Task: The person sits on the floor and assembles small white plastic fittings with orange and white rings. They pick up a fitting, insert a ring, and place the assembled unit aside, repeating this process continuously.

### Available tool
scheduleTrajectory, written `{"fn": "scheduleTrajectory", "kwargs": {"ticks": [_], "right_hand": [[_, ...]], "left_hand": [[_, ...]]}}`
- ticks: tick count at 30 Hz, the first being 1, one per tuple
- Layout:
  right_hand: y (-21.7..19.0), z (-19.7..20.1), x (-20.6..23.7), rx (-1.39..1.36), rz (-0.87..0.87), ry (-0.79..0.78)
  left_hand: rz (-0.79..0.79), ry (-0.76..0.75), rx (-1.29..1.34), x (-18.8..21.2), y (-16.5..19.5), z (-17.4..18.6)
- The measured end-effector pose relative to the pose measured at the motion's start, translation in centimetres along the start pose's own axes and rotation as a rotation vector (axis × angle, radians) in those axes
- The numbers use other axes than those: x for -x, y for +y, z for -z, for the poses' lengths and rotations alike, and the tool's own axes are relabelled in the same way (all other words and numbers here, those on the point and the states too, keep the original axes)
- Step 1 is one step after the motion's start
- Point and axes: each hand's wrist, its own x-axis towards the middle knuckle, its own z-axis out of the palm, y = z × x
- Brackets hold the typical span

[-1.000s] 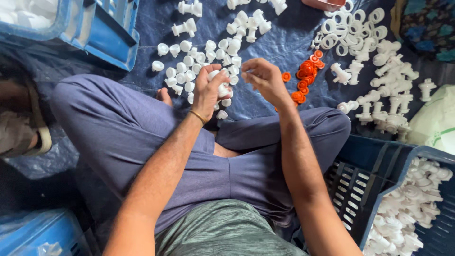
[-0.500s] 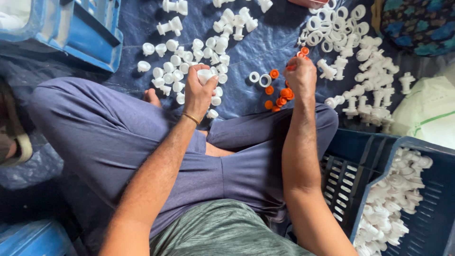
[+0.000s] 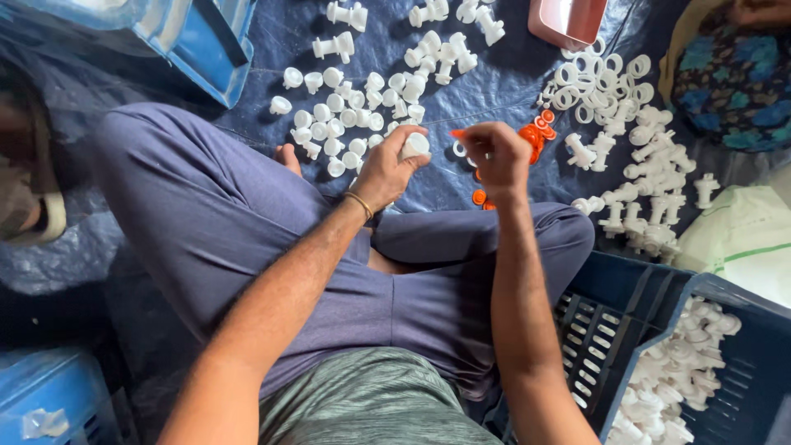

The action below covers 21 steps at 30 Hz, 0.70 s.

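My left hand (image 3: 386, 169) has its fingers closed around a small white plastic cap (image 3: 414, 146); my right hand (image 3: 497, 156) pinches a small orange plastic ring (image 3: 458, 133) above the blue tarp (image 3: 494, 74).

bare tarp (image 3: 494, 74) ahead; white caps (image 3: 338, 124) crowd left

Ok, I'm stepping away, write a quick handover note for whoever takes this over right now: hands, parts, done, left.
Left hand: grip shut on a white plastic cap, held above the tarp.
Right hand: pinching a small orange ring beside the cap, not yet fitted on it.
Parts: loose white caps lie ahead of the left knee; orange rings just beyond the right hand; white rings and white fittings to the right.
Done: a dark blue crate at lower right holds a heap of white pieces.
Left: many loose caps and rings remain on the tarp.
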Motion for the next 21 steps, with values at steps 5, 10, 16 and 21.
{"fn": "scheduleTrajectory", "kwargs": {"ticks": [5,10,16,21], "right_hand": [[-5.8,-1.6,0.7,0.216,0.324,-0.099],[-7.1,-1.2,0.0,0.28,0.399,-0.153],[-6.7,-0.2,0.2,0.281,0.417,-0.202],[-7.1,0.1,0.0,0.33,0.434,-0.252]], "left_hand": [[-0.057,-0.139,0.018,0.4,1.0,0.1],[-0.035,-0.209,-0.014,0.3,1.5,0.2],[-0.049,-0.26,0.017,0.2,0.9,-0.3],[-0.081,-0.252,-0.009,0.2,0.5,-0.3]]}}
